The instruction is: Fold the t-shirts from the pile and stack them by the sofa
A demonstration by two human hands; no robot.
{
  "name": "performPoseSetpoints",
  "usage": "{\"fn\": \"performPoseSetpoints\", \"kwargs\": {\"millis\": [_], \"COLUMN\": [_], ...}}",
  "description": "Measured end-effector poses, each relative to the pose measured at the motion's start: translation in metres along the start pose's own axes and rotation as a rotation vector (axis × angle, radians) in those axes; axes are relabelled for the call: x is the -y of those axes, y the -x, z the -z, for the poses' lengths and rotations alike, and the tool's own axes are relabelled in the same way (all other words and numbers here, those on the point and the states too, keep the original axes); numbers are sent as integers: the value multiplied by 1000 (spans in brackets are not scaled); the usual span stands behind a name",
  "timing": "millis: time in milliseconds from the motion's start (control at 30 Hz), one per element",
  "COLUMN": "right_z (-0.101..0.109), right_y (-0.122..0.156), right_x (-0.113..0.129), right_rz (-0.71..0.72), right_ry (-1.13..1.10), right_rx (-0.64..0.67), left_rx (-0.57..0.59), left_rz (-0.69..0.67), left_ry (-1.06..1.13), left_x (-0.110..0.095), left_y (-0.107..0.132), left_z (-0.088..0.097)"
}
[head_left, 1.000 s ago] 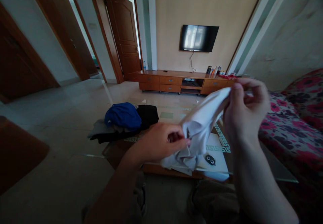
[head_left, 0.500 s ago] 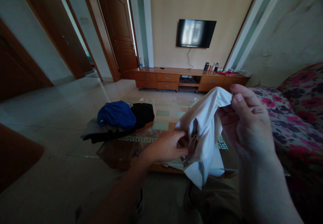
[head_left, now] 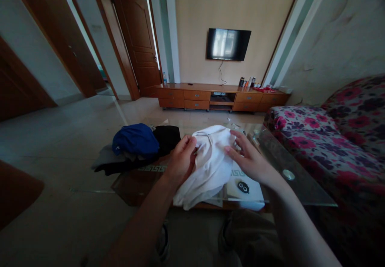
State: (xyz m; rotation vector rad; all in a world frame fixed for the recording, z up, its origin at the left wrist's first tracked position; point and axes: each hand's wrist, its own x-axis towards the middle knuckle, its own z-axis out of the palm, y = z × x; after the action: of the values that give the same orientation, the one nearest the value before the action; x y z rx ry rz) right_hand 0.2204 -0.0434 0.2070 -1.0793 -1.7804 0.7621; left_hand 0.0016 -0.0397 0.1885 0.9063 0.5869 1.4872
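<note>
A crumpled white garment (head_left: pixel 210 162) hangs in folds between my two hands, above the near part of the glass table; its exact kind is hidden by the folds. My left hand (head_left: pixel 181 158) is closed on its upper left edge, thumb on top. At the upper right edge, my right hand (head_left: pixel 251 158) has its thumb against the cloth and the index finger at the border, fairly loosely. Left of the garment lies a pile with a blue garment (head_left: pixel 135 138) on top of black clothing (head_left: pixel 168 136) and grey clothing (head_left: pixel 104 156).
The glass coffee table (head_left: pixel 300 193) spreads before my knees. Under the garment's right side is a white box (head_left: pixel 249 201) with a black emblem. A floral sofa (head_left: pixel 315 146) stands at right. Along the far wall runs a wooden TV cabinet (head_left: pixel 197 95) below a television (head_left: pixel 228 44).
The white garment has come down and left, and spread out more. My right hand has lowered from its raised position; my left hand has moved from inside the folds to the left edge.
</note>
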Motion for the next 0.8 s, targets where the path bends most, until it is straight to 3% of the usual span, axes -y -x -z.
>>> {"fn": "performPoseSetpoints", "kwargs": {"millis": [100, 233, 367, 567, 700, 800], "right_z": [-22, -39, -41, -39, -44, -46], "right_y": [10, 9, 1, -1, 1, 1], "right_x": [18, 24, 12, 4, 8, 15], "right_rz": [-35, 33, 55, -130, -308, -424], "right_ry": [70, 155, 134, -78, -493, -781], "right_rx": [75, 131, 140, 166, 138, 17], "left_rx": [27, 53, 56, -76, 66, -13], "left_rz": [-37, -26, 6, -17, -2, -311], "left_ry": [35, -65, -58, -31, -340, -766], "left_x": [-1, 5, 11, 17, 14, -2], "left_y": [2, 1, -2, -11, -4, 10], "left_z": [-3, 2, 8, 21, 22, 9]}}
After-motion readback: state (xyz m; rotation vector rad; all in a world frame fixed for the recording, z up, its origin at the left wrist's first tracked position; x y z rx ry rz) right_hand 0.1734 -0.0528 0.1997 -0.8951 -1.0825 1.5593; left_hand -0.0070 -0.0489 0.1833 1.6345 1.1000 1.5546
